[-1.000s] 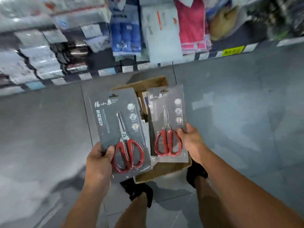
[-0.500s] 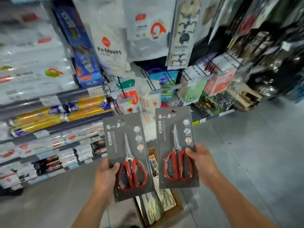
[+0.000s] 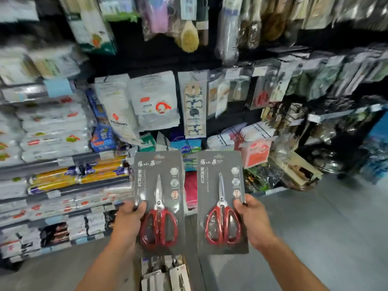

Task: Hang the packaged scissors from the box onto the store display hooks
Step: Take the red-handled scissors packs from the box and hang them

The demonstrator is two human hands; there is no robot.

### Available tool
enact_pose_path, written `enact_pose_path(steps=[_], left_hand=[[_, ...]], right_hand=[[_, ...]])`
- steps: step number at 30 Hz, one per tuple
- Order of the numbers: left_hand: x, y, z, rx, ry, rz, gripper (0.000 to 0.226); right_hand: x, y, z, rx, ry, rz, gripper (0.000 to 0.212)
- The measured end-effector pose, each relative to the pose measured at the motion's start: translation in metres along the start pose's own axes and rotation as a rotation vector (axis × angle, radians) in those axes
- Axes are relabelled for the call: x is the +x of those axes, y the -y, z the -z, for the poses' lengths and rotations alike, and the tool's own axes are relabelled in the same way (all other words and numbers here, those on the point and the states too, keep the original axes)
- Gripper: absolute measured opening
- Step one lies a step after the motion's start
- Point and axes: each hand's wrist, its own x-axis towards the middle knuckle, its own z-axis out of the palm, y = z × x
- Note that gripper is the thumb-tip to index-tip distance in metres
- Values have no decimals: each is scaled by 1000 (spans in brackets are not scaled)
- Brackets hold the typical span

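- Above the box (image 3: pixel 186 269), one scissors pack (image 3: pixel 159 192) is clamped in the left hand (image 3: pixel 128 219), another in the right hand (image 3: pixel 253 222).
- Each is best offered squarely to its hook.

We saw matt grey card on the left pack (image 3: pixel 144 171) and right pack (image 3: pixel 210 177), glossy plastic over shiny metal blades (image 3: pixel 159 190) and glossy red handles (image 3: pixel 223 227).

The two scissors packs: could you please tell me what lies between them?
Head view: a bare gap between the left scissors pack and the right scissors pack; only red shelf goods show behind it.
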Motion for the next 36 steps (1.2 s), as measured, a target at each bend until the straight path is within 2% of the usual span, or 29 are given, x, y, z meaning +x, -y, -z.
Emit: enact_pose_path(steps=[4, 6, 7, 11, 14, 20, 23, 31, 36], left_hand=[[-43, -4, -54, -69, 8, 1, 5], [-55, -5, -76, -48, 28, 29, 37], [-60, -7, -87, -48, 38, 18, 43], [-70, -13, -119, 37, 62, -15, 25], [-68, -17, -137, 36, 68, -33, 34], [-48, -32, -186, -7, 94, -57, 24], [-37, -42, -214, -44, 112, -81, 18], [11, -64, -293, -30, 142, -126, 11], [36, -87, -337, 3, 168, -77, 12]], right_hand=[[-1, 20, 77, -33, 2, 31, 14], [-7, 33, 111, -80, -6, 47, 18], [-7, 38, 125, -108, -8, 53, 21], [-4, 51, 165, -142, -37, 36, 23], [7, 55, 180, -119, -63, 19, 18], [55, 65, 204, -93, -113, -65, 12], [84, 75, 211, -61, -155, -102, 25], [176, 103, 223, -63, -124, -136, 4], [223, 122, 238, -25, -110, -111, 10]])
